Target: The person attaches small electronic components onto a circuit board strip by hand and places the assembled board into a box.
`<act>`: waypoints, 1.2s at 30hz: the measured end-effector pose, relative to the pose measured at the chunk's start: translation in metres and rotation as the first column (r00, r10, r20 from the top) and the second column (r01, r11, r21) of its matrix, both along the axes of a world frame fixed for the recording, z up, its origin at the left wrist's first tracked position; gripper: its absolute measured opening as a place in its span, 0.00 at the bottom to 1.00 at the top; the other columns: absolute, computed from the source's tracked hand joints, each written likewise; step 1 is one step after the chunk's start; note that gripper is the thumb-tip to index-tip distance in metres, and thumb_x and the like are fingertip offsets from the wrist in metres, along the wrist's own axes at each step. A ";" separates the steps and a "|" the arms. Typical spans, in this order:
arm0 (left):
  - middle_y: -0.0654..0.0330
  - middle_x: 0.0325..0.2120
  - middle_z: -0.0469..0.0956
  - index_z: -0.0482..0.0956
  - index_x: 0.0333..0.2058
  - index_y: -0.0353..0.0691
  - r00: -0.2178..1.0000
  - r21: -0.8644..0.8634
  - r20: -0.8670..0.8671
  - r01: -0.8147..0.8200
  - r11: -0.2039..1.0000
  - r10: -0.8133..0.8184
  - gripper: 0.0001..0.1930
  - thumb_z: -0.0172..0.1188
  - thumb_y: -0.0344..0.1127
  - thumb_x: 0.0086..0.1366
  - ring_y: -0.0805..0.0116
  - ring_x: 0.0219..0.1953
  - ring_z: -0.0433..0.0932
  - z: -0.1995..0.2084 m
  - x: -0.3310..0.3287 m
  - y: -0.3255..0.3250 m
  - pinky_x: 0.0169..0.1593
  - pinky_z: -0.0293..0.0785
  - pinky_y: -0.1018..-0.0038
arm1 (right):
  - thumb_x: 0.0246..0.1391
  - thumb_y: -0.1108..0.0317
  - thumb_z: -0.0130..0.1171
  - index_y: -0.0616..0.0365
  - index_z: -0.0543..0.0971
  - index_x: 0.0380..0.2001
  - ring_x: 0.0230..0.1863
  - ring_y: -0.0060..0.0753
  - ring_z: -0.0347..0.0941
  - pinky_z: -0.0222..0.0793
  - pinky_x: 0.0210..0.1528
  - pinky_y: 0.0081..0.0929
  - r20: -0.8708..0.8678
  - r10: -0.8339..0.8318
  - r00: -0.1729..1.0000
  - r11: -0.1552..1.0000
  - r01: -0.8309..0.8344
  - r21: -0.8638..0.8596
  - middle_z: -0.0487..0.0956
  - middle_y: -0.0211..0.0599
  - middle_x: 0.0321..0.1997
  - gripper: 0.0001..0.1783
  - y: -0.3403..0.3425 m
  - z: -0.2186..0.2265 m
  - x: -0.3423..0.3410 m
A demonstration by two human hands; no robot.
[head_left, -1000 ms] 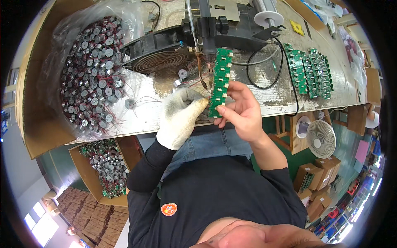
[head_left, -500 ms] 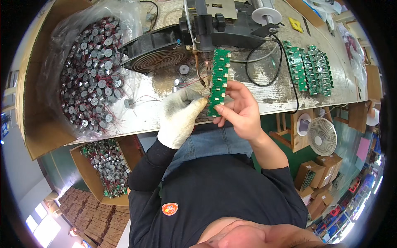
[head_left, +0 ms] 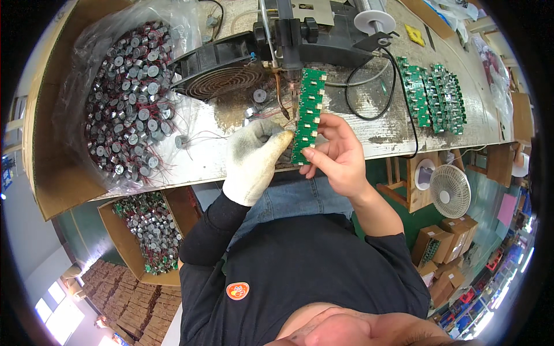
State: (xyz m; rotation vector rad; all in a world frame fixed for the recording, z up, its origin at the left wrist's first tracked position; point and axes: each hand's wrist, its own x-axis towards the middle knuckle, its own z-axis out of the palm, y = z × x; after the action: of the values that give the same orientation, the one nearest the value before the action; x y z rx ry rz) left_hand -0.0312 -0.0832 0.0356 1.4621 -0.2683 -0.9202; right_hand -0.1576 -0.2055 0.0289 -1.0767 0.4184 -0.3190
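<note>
A long green circuit board strip [head_left: 310, 109] with a row of small pale connectors stands tilted in my bare right hand [head_left: 340, 153], its thumb and fingers closed on the lower end. My left hand [head_left: 254, 158], in a whitish work glove, is closed with thumb and fingertips at the strip's left edge. What it pinches there is too small to make out. Just beyond the glove, the bent tip of a soldering iron [head_left: 282, 101] points down beside the strip. A single small round metal part [head_left: 181, 141] with thin wires lies left of the glove.
At the left, a plastic-lined cardboard box [head_left: 55, 196] holds many small wired metal parts. A black fan unit [head_left: 222, 78] and solder spool [head_left: 375, 22] stand at the back. More green boards [head_left: 433, 98] lie at the right, past a black cable [head_left: 398, 75]. Below the bench is another filled box [head_left: 130, 254].
The whole view has shifted very slightly. Both hands and the circuit board strip keep nearly the same places by the soldering iron.
</note>
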 end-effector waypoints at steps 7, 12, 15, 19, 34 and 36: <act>0.62 0.25 0.78 0.77 0.31 0.30 0.998 0.035 0.062 0.006 0.999 -0.008 0.07 0.59 0.30 0.61 0.78 0.27 0.74 0.004 0.002 -0.003 0.31 0.70 0.79 | 0.52 0.87 0.52 0.64 0.58 0.56 0.26 0.30 0.78 0.74 0.22 0.19 0.006 -0.022 1.000 1.000 0.023 -0.013 0.71 0.49 0.49 0.28 0.000 -0.001 0.002; 0.62 0.25 0.78 0.78 0.31 0.30 1.000 0.000 -0.001 -0.029 1.000 0.029 0.08 0.60 0.31 0.61 0.78 0.27 0.75 0.009 0.000 -0.005 0.31 0.70 0.79 | 0.53 0.84 0.55 0.63 0.60 0.56 0.27 0.27 0.77 0.74 0.24 0.17 0.032 -0.015 0.999 1.000 0.016 -0.010 0.70 0.43 0.48 0.27 -0.001 0.004 0.001; 0.62 0.25 0.78 0.78 0.31 0.30 0.999 -0.001 -0.002 -0.037 0.999 0.037 0.08 0.60 0.31 0.61 0.78 0.27 0.75 0.003 -0.002 -0.004 0.31 0.70 0.79 | 0.53 0.84 0.55 0.63 0.60 0.55 0.27 0.27 0.77 0.75 0.24 0.17 0.030 -0.011 0.999 1.000 0.012 -0.015 0.70 0.43 0.48 0.27 -0.001 0.001 0.000; 0.62 0.24 0.78 0.79 0.32 0.30 0.998 0.028 0.058 -0.017 0.999 0.016 0.07 0.60 0.30 0.61 0.78 0.27 0.74 -0.009 -0.001 0.002 0.31 0.70 0.79 | 0.53 0.84 0.55 0.63 0.60 0.55 0.27 0.26 0.77 0.75 0.24 0.16 0.011 -0.012 1.000 1.000 0.012 0.006 0.70 0.43 0.48 0.27 0.003 -0.002 0.000; 0.60 0.33 0.77 0.77 0.35 0.35 0.432 0.122 0.889 -0.544 0.830 0.152 0.11 0.64 0.23 0.51 0.77 0.20 0.68 0.015 0.039 0.096 0.28 0.67 0.81 | 0.52 0.83 0.56 0.63 0.61 0.56 0.27 0.27 0.77 0.73 0.22 0.18 -0.042 -0.071 0.997 0.997 0.071 -0.013 0.71 0.44 0.49 0.28 -0.004 -0.008 -0.001; 0.58 0.32 0.77 0.77 0.35 0.35 0.382 0.177 0.923 -0.516 0.838 0.040 0.12 0.64 0.25 0.50 0.72 0.21 0.71 0.020 0.050 0.106 0.29 0.69 0.78 | 0.52 0.83 0.55 0.65 0.61 0.56 0.26 0.26 0.77 0.72 0.22 0.17 -0.045 -0.083 0.996 0.994 0.080 -0.068 0.71 0.45 0.49 0.27 -0.004 -0.007 -0.002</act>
State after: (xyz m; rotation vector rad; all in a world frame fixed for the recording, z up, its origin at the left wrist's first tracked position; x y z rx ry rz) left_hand 0.0187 0.0231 0.0558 2.2793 -0.5901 0.2579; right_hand -0.1598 -0.2090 0.0215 -1.1359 0.4986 -0.3822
